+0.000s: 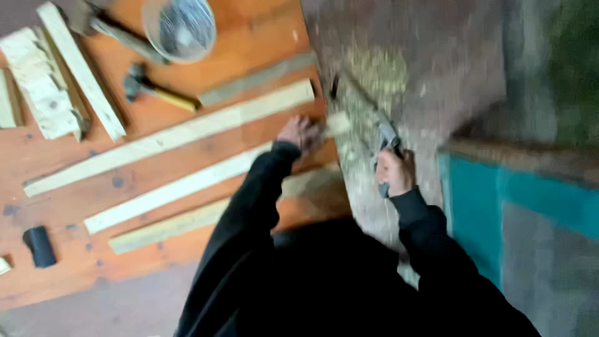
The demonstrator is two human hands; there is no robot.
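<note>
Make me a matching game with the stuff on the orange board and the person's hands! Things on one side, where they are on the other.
Things:
1. hammer
2. clear tub
3. saw
4. small black thing

Places:
A. held in the right hand, over the sawdust
B. near the bottom left of the orange board
C. at the top edge of the picture
D. between the short stacked wood pieces and the long strips

Pairs: 1-D, 2-C, 3-A, 4-B
</note>
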